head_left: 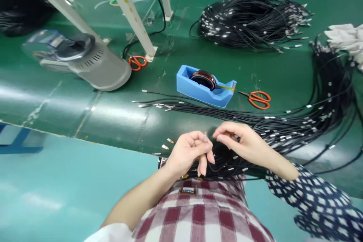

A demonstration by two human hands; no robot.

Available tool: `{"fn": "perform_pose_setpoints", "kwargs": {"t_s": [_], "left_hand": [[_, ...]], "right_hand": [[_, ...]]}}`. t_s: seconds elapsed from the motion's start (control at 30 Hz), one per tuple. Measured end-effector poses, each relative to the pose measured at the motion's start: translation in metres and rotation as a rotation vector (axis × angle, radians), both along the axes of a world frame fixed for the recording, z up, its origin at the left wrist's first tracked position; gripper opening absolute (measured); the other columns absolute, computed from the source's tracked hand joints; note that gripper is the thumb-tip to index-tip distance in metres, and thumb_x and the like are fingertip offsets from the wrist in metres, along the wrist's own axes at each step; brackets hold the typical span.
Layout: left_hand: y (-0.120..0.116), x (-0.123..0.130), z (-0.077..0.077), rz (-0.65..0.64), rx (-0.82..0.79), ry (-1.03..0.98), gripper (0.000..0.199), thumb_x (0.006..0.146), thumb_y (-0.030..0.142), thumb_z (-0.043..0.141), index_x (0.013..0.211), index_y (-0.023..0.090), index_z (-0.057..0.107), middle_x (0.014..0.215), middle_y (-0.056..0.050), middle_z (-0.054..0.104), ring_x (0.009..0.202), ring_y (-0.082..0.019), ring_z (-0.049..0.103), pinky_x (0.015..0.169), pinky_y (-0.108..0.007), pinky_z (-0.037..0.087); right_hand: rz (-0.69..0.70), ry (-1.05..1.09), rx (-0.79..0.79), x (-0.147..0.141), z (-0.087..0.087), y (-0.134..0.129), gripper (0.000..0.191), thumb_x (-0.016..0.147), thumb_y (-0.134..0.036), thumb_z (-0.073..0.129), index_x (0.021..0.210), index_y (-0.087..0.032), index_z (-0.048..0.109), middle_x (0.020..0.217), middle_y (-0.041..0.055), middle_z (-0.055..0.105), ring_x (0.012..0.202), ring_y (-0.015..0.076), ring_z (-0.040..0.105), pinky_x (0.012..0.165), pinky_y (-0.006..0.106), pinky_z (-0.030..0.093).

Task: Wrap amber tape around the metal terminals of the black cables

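My left hand [190,152] pinches the end of a black cable, with its small connector tip [205,136] sticking up between thumb and fingers. Close by on the right, my right hand [241,141] has its thumb and fingertips drawn together near that tip; whether anything small is between them cannot be made out. Beneath both hands lies a bundle of black cables [300,130] with white tags, running off to the right. Beyond the hands stands a blue tape dispenser [201,92] with a roll of amber tape.
Orange-handled scissors [259,99] lie right of the dispenser, another pair [137,62] by a white post [132,15]. A grey machine [99,66] stands at left. A coiled cable bundle [249,20] lies at the back, white gloves [346,39] at far right.
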State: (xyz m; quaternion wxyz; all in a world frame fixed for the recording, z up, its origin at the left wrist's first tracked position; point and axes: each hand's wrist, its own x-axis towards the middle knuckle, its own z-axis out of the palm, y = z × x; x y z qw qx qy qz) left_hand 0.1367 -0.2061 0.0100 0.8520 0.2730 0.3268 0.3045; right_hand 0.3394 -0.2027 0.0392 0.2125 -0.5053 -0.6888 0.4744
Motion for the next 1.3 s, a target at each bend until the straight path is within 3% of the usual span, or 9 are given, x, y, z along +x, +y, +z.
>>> {"fn": "perform_pose_setpoints", "kwargs": {"t_s": [0.2, 0.47, 0.57, 0.7, 0.73, 0.87, 0.97, 1.17, 1.3], "left_hand": [[-0.003, 0.001, -0.001, -0.020, -0.060, 0.027, 0.029, 0.075, 0.035, 0.077, 0.074, 0.010, 0.063, 0.060, -0.006, 0.071, 0.031, -0.012, 0.058, 0.028, -0.015, 0.036], [-0.004, 0.002, -0.005, -0.010, -0.060, 0.007, 0.031, 0.079, 0.039, 0.074, 0.075, 0.010, 0.066, 0.059, -0.005, 0.070, 0.030, -0.010, 0.056, 0.029, -0.015, 0.035], [-0.004, 0.002, -0.006, 0.010, -0.060, 0.027, 0.029, 0.080, 0.039, 0.073, 0.077, 0.010, 0.066, 0.059, -0.004, 0.069, 0.030, -0.009, 0.055, 0.029, -0.014, 0.034], [-0.004, 0.001, -0.007, 0.063, -0.055, 0.057, 0.030, 0.080, 0.040, 0.073, 0.081, 0.011, 0.069, 0.059, -0.003, 0.068, 0.031, -0.009, 0.055, 0.031, -0.016, 0.037], [-0.004, 0.002, -0.006, 0.063, -0.056, 0.062, 0.030, 0.080, 0.040, 0.073, 0.082, 0.010, 0.069, 0.059, -0.003, 0.068, 0.031, -0.009, 0.055, 0.032, -0.016, 0.037], [-0.004, 0.003, -0.005, 0.031, -0.065, 0.078, 0.032, 0.079, 0.041, 0.074, 0.082, 0.010, 0.070, 0.059, -0.004, 0.069, 0.031, -0.009, 0.055, 0.032, -0.017, 0.037], [-0.005, 0.003, -0.005, 0.017, -0.066, 0.083, 0.032, 0.079, 0.042, 0.073, 0.081, 0.010, 0.069, 0.059, -0.004, 0.068, 0.031, -0.010, 0.055, 0.031, -0.017, 0.035], [-0.007, 0.000, -0.009, 0.010, -0.061, 0.089, 0.029, 0.081, 0.040, 0.070, 0.082, 0.011, 0.069, 0.060, -0.004, 0.068, 0.031, -0.008, 0.053, 0.031, -0.016, 0.032], [-0.007, -0.001, -0.010, 0.001, -0.059, 0.082, 0.028, 0.083, 0.039, 0.070, 0.083, 0.011, 0.069, 0.060, -0.003, 0.068, 0.031, -0.008, 0.053, 0.032, -0.016, 0.033]], "right_hand": [[-0.045, 0.310, -0.138, -0.016, -0.002, 0.009, 0.022, 0.088, -0.037, 0.063, 0.086, -0.015, 0.068, 0.080, 0.0031, 0.063, 0.061, 0.0098, 0.053, 0.056, 0.022, 0.042], [-0.071, 0.335, -0.155, -0.023, -0.009, 0.006, 0.016, 0.084, -0.029, 0.065, 0.078, -0.015, 0.066, 0.069, 0.0011, 0.062, 0.056, 0.0089, 0.051, 0.050, 0.021, 0.039], [-0.137, 0.244, -0.018, -0.012, -0.009, 0.017, 0.012, 0.083, -0.025, 0.064, 0.077, -0.015, 0.066, 0.071, 0.0012, 0.062, 0.058, 0.0095, 0.050, 0.052, 0.021, 0.040], [-0.461, -0.006, 0.373, 0.028, 0.001, 0.056, 0.018, 0.086, -0.032, 0.061, 0.086, -0.015, 0.070, 0.084, 0.0045, 0.066, 0.067, 0.0126, 0.054, 0.062, 0.026, 0.043], [-0.476, -0.115, 0.423, 0.037, 0.005, 0.067, 0.020, 0.087, -0.033, 0.061, 0.088, -0.016, 0.071, 0.086, 0.0049, 0.066, 0.065, 0.0123, 0.052, 0.061, 0.027, 0.041], [-0.280, -0.496, 0.454, 0.053, 0.023, 0.104, 0.020, 0.086, -0.032, 0.061, 0.089, -0.020, 0.077, 0.084, 0.0049, 0.063, 0.068, 0.0144, 0.052, 0.065, 0.029, 0.039], [-0.152, -0.609, 0.406, 0.048, 0.035, 0.119, 0.020, 0.084, -0.035, 0.063, 0.086, -0.021, 0.078, 0.085, 0.0057, 0.063, 0.071, 0.0163, 0.054, 0.065, 0.030, 0.038], [0.002, -0.473, 0.159, 0.049, 0.042, 0.138, 0.019, 0.079, -0.036, 0.068, 0.070, -0.021, 0.076, 0.069, 0.0015, 0.065, 0.060, 0.0130, 0.052, 0.057, 0.028, 0.035], [-0.019, -0.285, 0.015, 0.052, 0.038, 0.146, 0.010, 0.074, -0.024, 0.070, 0.066, -0.019, 0.075, 0.068, 0.0012, 0.069, 0.062, 0.0135, 0.057, 0.060, 0.027, 0.039]]}}
